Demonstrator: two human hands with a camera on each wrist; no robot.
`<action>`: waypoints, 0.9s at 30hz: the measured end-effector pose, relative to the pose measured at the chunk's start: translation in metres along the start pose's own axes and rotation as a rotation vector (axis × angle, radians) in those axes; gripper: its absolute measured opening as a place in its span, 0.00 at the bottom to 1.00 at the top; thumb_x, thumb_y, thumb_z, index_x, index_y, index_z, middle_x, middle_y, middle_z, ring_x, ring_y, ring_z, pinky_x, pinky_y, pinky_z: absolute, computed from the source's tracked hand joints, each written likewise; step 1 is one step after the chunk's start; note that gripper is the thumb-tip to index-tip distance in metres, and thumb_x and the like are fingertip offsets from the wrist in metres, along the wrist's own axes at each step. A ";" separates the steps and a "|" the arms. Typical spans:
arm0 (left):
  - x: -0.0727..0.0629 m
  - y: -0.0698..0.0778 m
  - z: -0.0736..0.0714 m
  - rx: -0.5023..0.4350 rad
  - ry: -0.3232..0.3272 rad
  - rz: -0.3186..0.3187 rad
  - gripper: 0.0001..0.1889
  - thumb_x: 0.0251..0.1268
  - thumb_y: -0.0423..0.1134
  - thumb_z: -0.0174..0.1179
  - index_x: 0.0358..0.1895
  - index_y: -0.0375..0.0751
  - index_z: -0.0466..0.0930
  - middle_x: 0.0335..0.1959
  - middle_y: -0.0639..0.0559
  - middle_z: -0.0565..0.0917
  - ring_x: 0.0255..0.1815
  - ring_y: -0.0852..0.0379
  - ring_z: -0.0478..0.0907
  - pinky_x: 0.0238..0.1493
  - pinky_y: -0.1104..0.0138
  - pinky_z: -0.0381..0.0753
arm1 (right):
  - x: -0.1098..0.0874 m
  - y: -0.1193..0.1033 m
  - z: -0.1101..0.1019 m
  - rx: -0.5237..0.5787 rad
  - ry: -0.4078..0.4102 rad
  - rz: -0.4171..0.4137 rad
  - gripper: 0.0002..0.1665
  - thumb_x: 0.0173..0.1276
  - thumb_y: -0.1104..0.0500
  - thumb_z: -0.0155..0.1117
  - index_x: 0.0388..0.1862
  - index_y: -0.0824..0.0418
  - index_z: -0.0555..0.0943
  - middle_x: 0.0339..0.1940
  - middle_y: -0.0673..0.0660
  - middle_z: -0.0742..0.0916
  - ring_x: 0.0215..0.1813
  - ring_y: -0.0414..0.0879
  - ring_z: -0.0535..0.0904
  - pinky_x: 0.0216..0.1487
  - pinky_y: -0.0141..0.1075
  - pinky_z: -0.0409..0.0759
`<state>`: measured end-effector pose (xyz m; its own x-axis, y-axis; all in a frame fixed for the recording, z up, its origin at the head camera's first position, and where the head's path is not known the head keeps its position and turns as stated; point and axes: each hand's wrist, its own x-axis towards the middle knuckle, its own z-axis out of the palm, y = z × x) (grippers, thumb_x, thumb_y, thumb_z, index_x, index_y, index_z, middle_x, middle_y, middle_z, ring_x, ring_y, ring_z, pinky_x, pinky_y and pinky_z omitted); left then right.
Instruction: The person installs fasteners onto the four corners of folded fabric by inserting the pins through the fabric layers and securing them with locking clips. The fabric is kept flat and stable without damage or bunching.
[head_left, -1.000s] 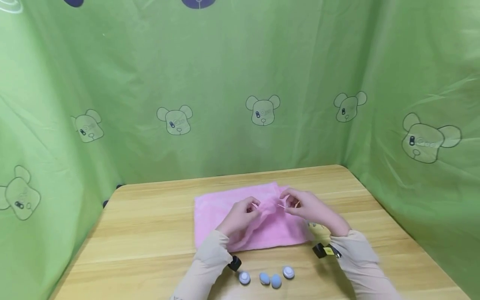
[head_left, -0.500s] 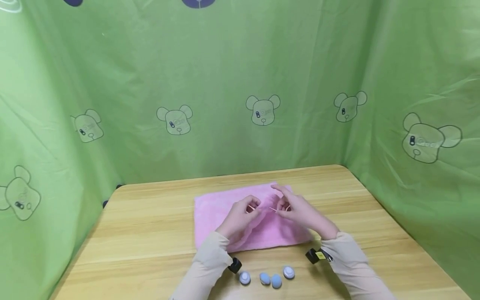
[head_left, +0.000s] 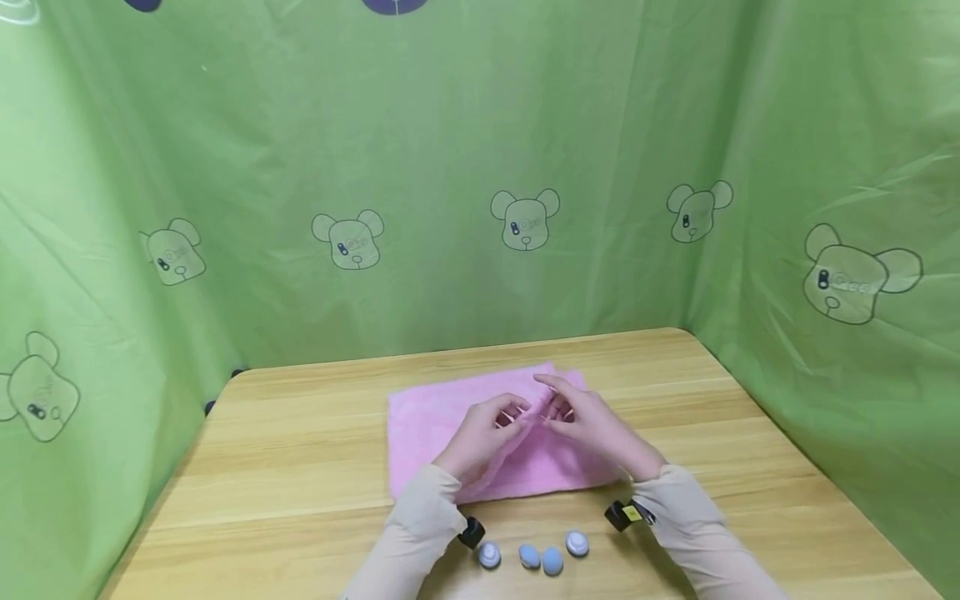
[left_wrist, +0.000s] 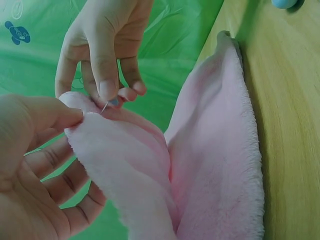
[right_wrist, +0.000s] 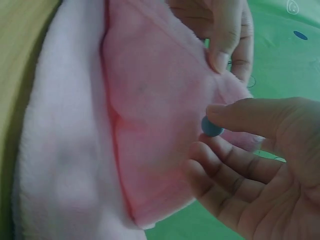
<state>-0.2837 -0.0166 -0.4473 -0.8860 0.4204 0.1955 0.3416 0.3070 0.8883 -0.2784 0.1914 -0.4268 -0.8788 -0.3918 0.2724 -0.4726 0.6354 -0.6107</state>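
Observation:
A fluffy pink cloth [head_left: 427, 417] lies on the table, its near middle part lifted into a fold. My left hand [head_left: 486, 433] pinches the raised edge of that fold between thumb and fingers, as the left wrist view also shows. Opposite it, my right hand [head_left: 592, 423] holds a pin by its round blue head [right_wrist: 212, 126] between thumb and fingertips. In the left wrist view the thin pin shaft [left_wrist: 105, 106] meets the cloth's edge beside the left fingertips; whether its tip is in the cloth is hidden.
Several small blue and pale round pieces, among them a pale cap [head_left: 577, 543] and a blue one [head_left: 552, 562], sit on the wooden table [head_left: 285, 450] near its front, between the forearms. A green curtain [head_left: 450, 292] with bear faces surrounds the table's back and sides.
My right hand has moved left toward my left hand, bringing the pin up to the cloth's edge. The left hand stays in place, still pinching the fold.

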 end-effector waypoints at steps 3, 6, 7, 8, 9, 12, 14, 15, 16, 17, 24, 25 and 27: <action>-0.001 0.002 0.002 -0.010 -0.008 0.000 0.09 0.65 0.38 0.61 0.47 0.49 0.82 0.36 0.50 0.84 0.34 0.61 0.75 0.36 0.71 0.78 | 0.001 0.001 0.004 0.025 0.016 0.014 0.29 0.57 0.68 0.70 0.60 0.60 0.76 0.38 0.52 0.86 0.40 0.41 0.80 0.46 0.34 0.82; -0.002 0.005 0.002 0.006 -0.020 0.010 0.08 0.65 0.37 0.62 0.46 0.50 0.83 0.35 0.51 0.84 0.34 0.63 0.75 0.36 0.72 0.77 | 0.003 0.003 0.008 0.035 0.048 0.007 0.16 0.57 0.67 0.70 0.45 0.57 0.81 0.37 0.50 0.87 0.39 0.39 0.81 0.44 0.32 0.83; -0.002 0.005 0.003 0.024 -0.026 0.021 0.09 0.65 0.37 0.62 0.46 0.50 0.83 0.35 0.52 0.85 0.34 0.63 0.75 0.37 0.72 0.77 | 0.003 0.004 0.009 0.033 0.058 -0.004 0.14 0.57 0.67 0.70 0.41 0.56 0.81 0.35 0.50 0.87 0.38 0.39 0.81 0.43 0.31 0.83; -0.002 0.005 0.003 0.048 -0.033 0.032 0.09 0.65 0.37 0.61 0.47 0.50 0.83 0.36 0.53 0.85 0.34 0.64 0.75 0.37 0.73 0.77 | 0.004 0.005 0.010 0.028 0.070 -0.018 0.12 0.57 0.67 0.70 0.39 0.55 0.81 0.34 0.49 0.87 0.37 0.38 0.81 0.43 0.31 0.83; -0.003 0.006 0.003 0.076 -0.042 0.044 0.09 0.65 0.37 0.61 0.47 0.50 0.83 0.36 0.54 0.85 0.34 0.65 0.75 0.38 0.73 0.77 | 0.004 0.005 0.012 0.018 0.085 -0.031 0.12 0.57 0.67 0.70 0.37 0.55 0.81 0.34 0.49 0.87 0.36 0.37 0.80 0.42 0.31 0.83; -0.004 0.008 0.001 0.171 -0.069 0.062 0.10 0.67 0.39 0.60 0.49 0.54 0.82 0.37 0.57 0.86 0.35 0.67 0.76 0.39 0.73 0.77 | 0.004 0.007 0.014 -0.015 0.126 -0.080 0.11 0.56 0.68 0.70 0.34 0.55 0.81 0.32 0.48 0.86 0.35 0.36 0.79 0.40 0.29 0.83; -0.007 0.012 -0.002 0.218 -0.094 0.051 0.11 0.68 0.40 0.59 0.51 0.56 0.81 0.39 0.58 0.85 0.36 0.67 0.77 0.40 0.73 0.78 | 0.003 0.008 0.016 -0.034 0.156 -0.115 0.11 0.56 0.69 0.70 0.33 0.56 0.81 0.32 0.49 0.86 0.35 0.36 0.79 0.40 0.29 0.83; -0.008 0.015 -0.003 0.242 -0.107 0.042 0.11 0.69 0.41 0.58 0.52 0.57 0.81 0.39 0.59 0.85 0.38 0.67 0.77 0.41 0.73 0.78 | 0.003 0.008 0.016 -0.040 0.170 -0.129 0.11 0.56 0.70 0.70 0.33 0.56 0.81 0.32 0.50 0.86 0.35 0.37 0.79 0.40 0.28 0.83; -0.009 0.017 -0.006 0.270 -0.118 0.033 0.11 0.69 0.42 0.58 0.52 0.59 0.80 0.40 0.60 0.85 0.38 0.67 0.77 0.41 0.72 0.78 | 0.003 0.008 0.016 -0.044 0.183 -0.146 0.11 0.55 0.71 0.69 0.33 0.57 0.81 0.33 0.50 0.87 0.35 0.38 0.80 0.39 0.28 0.83; -0.010 0.019 -0.009 0.299 -0.130 0.029 0.12 0.70 0.43 0.57 0.53 0.59 0.80 0.40 0.61 0.85 0.39 0.67 0.78 0.42 0.72 0.78 | 0.003 0.008 0.016 -0.049 0.194 -0.164 0.11 0.55 0.72 0.69 0.33 0.58 0.81 0.34 0.52 0.87 0.35 0.38 0.80 0.39 0.28 0.83; -0.019 0.036 -0.032 0.479 -0.221 0.082 0.13 0.71 0.43 0.56 0.55 0.51 0.79 0.43 0.55 0.86 0.43 0.63 0.81 0.48 0.70 0.80 | 0.003 0.009 0.015 -0.069 0.236 -0.222 0.10 0.54 0.73 0.68 0.34 0.64 0.81 0.36 0.57 0.87 0.36 0.43 0.81 0.39 0.27 0.83; -0.021 0.039 -0.034 0.502 -0.229 0.091 0.13 0.71 0.42 0.56 0.55 0.50 0.79 0.43 0.54 0.86 0.43 0.62 0.81 0.48 0.70 0.80 | 0.003 0.010 0.016 -0.071 0.241 -0.223 0.10 0.53 0.74 0.68 0.33 0.64 0.81 0.36 0.56 0.87 0.35 0.43 0.81 0.38 0.27 0.83; -0.027 0.044 -0.038 0.539 -0.247 0.102 0.14 0.71 0.41 0.56 0.56 0.47 0.79 0.42 0.53 0.87 0.41 0.62 0.81 0.46 0.71 0.80 | 0.003 0.010 0.016 -0.068 0.247 -0.227 0.11 0.53 0.74 0.68 0.33 0.63 0.81 0.36 0.56 0.87 0.35 0.44 0.81 0.38 0.27 0.83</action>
<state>-0.2563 -0.0467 -0.3980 -0.7635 0.6365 0.1088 0.5889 0.6173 0.5216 -0.2852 0.1860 -0.4441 -0.7364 -0.3604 0.5725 -0.6537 0.5970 -0.4651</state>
